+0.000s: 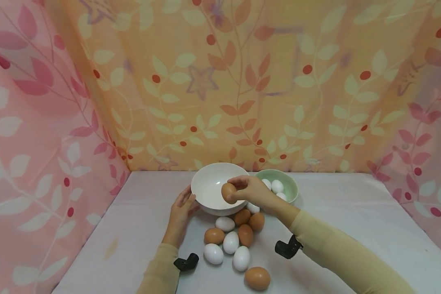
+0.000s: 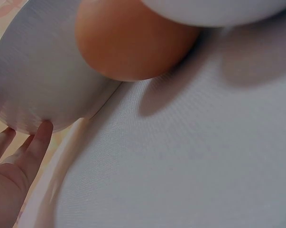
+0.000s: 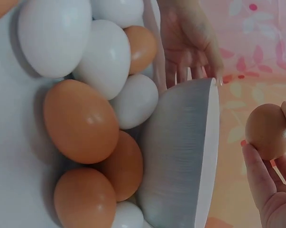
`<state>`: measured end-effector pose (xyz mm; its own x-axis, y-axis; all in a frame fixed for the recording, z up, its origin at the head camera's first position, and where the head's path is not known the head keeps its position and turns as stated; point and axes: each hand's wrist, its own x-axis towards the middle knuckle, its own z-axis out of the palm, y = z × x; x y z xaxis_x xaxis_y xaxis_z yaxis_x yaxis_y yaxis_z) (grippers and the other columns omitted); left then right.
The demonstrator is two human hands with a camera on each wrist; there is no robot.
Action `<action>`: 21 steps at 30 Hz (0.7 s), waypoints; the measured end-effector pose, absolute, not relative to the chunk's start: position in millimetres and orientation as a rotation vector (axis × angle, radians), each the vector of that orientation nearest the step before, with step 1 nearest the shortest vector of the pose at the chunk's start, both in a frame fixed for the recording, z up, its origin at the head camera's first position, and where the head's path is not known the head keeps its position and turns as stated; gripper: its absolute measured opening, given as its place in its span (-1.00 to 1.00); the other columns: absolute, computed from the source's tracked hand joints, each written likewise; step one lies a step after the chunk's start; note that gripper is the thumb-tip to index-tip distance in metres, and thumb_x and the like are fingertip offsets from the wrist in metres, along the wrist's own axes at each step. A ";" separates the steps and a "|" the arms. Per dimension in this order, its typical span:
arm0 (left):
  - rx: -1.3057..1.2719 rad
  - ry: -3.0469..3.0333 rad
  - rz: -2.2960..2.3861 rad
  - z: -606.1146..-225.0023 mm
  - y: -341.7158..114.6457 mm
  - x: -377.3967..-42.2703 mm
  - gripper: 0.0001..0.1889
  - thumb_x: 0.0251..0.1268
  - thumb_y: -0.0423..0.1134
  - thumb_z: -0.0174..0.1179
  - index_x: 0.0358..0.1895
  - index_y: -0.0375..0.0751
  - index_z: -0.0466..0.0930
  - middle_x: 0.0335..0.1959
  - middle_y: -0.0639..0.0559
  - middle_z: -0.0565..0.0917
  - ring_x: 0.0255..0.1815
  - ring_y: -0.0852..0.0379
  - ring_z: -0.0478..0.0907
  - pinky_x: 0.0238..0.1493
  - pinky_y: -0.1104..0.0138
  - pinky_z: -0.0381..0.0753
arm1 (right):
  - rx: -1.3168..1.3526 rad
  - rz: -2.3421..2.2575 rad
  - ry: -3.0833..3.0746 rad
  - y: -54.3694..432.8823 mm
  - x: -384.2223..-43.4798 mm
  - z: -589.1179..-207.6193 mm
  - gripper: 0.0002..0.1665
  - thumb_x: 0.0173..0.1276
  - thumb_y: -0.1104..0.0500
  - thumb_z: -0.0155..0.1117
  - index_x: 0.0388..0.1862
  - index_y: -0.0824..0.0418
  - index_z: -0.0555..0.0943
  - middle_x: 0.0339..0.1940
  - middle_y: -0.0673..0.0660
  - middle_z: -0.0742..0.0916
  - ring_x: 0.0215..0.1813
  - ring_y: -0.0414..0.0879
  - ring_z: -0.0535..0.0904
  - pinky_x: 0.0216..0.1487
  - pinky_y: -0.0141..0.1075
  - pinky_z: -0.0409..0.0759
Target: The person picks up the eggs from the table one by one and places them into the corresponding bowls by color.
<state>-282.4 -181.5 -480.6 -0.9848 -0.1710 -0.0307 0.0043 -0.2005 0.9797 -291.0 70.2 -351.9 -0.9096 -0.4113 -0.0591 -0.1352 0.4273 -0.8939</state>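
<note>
leafy yellow cloth (image 1: 239, 122) backs the white table (image 1: 338, 216); near its far edge, your left hand (image 1: 179, 212) rests extended fingers against the white bowl (image 1: 210, 188) while your right hand (image 1: 255, 192) pinches a brown egg (image 1: 228, 192) above it. you seem to be loading the bowl; next likely calls for lowering the egg gently, then releasing.

1. I see the right hand (image 1: 252, 191) pinching a brown egg (image 1: 228, 193) over the white bowl (image 1: 206, 185)
2. The left hand (image 1: 180, 214) touches that bowl's side
3. Loose eggs (image 1: 230, 242) lie in front; a green bowl (image 1: 292, 188) holds white eggs (image 1: 277, 186)
</note>
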 end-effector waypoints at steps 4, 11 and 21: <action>0.194 -1.907 -2.344 -480.7 -180.6 -282.1 -0.36 0.41 -0.02 0.22 0.49 -0.02 0.28 0.52 -0.02 0.33 0.32 0.12 0.46 0.25 0.15 0.60 | -0.477 -1.504 2.405 63.9 -301.2 -353.1 -0.37 0.12 0.04 0.51 0.20 0.13 0.62 0.07 0.09 0.74 0.12 -0.06 0.61 0.26 -0.13 0.58; 0.191 -1.910 -2.339 -480.0 -180.4 -282.2 -0.36 0.41 -0.02 0.22 0.49 -0.02 0.28 0.52 -0.03 0.33 0.33 0.11 0.46 0.22 0.17 0.61 | -0.465 -1.576 2.363 52.5 -317.7 -359.9 -0.38 0.13 0.16 0.51 0.20 0.25 0.61 0.04 0.19 0.74 0.04 -0.05 0.64 0.10 -0.24 0.69; 0.187 -1.908 -2.344 -480.6 -181.4 -283.1 -0.38 0.42 -0.04 0.20 0.49 0.01 0.28 0.51 0.03 0.34 0.38 0.08 0.41 0.22 0.21 0.62 | -0.372 -1.632 2.341 34.0 -333.2 -365.1 -0.41 0.16 0.23 0.49 0.20 0.33 0.60 0.07 0.27 0.71 0.03 -0.02 0.63 0.07 -0.21 0.72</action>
<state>-283.1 -181.4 -480.6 -0.9861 -0.1647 -0.0239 0.0100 -0.2019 0.9793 -333.2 34.0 -365.1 -0.9324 -0.3549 -0.0682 -0.0589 0.3353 -0.9403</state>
